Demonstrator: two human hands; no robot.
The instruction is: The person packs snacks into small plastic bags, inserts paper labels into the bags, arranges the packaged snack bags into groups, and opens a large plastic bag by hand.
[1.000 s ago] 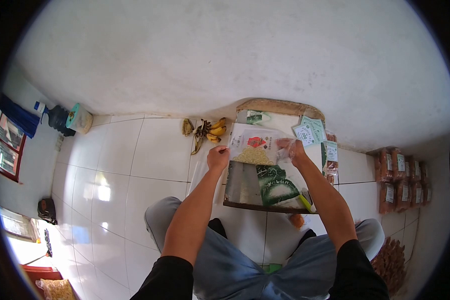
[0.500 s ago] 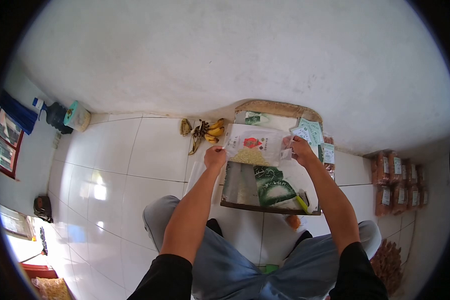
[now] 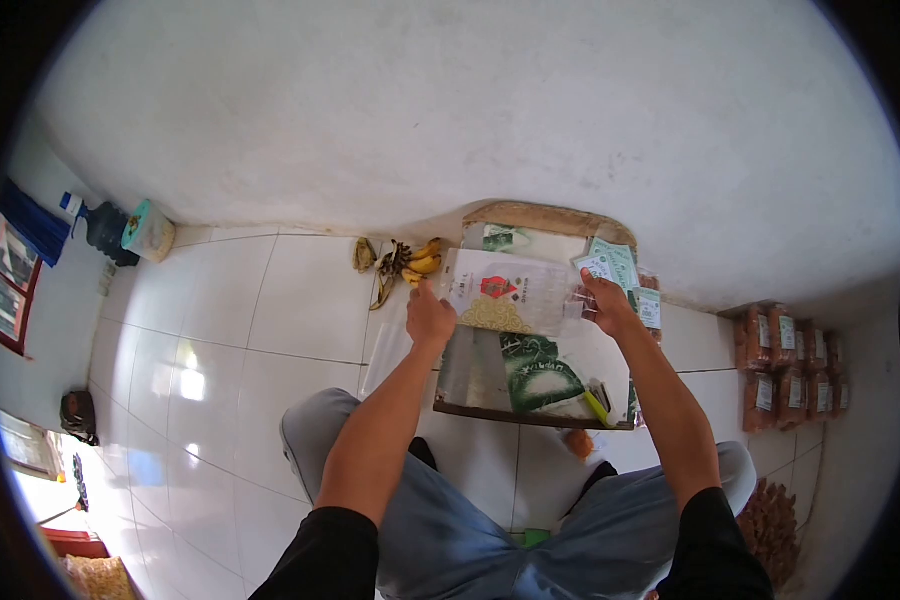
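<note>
A translucent plastic bag (image 3: pixel 500 312) with a red emblem and a gold pattern is stretched over a low table (image 3: pixel 570 345). My left hand (image 3: pixel 431 320) pinches its left side near the table's edge. On the other side, my right hand (image 3: pixel 607 304) has its fingers closed on the bag's clear right end. Printed paper labels (image 3: pixel 615 258) lie just beyond my right hand. Nearer to me on the tabletop are a green printed sheet (image 3: pixel 542 378) and a yellow-green handled tool (image 3: pixel 597 404).
Bananas (image 3: pixel 424 262) lie on the tiled floor left of the table. Packed brown bags (image 3: pixel 790 368) stand in rows by the wall at right. A water bottle (image 3: pixel 108 232) and a lidded tub (image 3: pixel 150 233) are at far left. An orange item (image 3: pixel 578 443) sits below the table's front edge.
The bag looks flatter and straighter between my hands. My left hand has turned slightly, its fingers higher along the bag's side. The whole view has shifted a little.
</note>
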